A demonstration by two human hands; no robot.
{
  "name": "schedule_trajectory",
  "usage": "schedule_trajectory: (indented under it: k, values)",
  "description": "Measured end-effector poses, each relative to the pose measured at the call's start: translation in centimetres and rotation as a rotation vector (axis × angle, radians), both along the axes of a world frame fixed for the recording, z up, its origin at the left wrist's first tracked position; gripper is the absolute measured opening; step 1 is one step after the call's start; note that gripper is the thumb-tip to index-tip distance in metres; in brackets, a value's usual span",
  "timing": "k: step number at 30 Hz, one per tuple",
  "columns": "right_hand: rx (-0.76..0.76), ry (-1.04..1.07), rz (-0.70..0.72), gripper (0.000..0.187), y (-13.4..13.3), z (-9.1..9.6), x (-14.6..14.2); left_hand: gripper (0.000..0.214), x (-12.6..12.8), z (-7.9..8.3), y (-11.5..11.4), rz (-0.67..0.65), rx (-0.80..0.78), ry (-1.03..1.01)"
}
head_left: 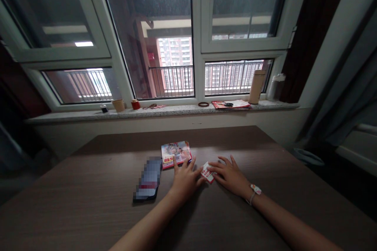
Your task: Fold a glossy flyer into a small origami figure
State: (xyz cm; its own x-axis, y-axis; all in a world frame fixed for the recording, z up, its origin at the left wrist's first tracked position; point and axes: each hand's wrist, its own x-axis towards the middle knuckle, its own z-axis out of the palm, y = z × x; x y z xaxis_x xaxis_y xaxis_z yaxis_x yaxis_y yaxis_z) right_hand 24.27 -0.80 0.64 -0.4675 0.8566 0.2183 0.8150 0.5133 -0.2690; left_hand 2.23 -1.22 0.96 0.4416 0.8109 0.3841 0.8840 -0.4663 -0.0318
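A small folded piece of red and white printed paper (207, 172) lies on the brown table between my hands. My left hand (185, 177) has its thumb and forefinger on the paper's left edge; its other fingers spread toward a stack of flyers. From the right, my right hand (231, 176) grips the paper's other side with thumb and fingertips, its remaining fingers lifted and apart. The stack of colourful flyers (176, 153), with a large price on top, sits just beyond my left fingers. To the left of that hand lies a phone (148, 180), its screen blurred out.
The table (88, 204) reaches toward a stone windowsill (176, 110). On the sill stand a tan bottle (257, 87), a clear bottle (276, 87), a paper cup (118, 105) and a red spool-like item (136, 104). Scissors (228, 104) rest on papers (216, 104) beside a dark bracelet (203, 104).
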Motion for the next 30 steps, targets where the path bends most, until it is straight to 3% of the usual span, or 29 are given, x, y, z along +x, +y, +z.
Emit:
schedule_trajectory:
  k: [13,19,30]
  values:
    - [-0.007,0.017,-0.019,0.032,0.1,-0.3,0.0,0.025,-0.3,1.7,0.2,-0.062,0.05,0.019]
    - [-0.048,0.035,0.001,0.034,0.2,-0.4,0.1,0.021,0.0,1.1,0.3,-0.1,0.074,-0.054]
    - [-0.106,0.135,-0.029,0.042,0.7,-0.9,0.2,0.023,1.1,-0.8,0.9,0.006,-0.043,-0.166]
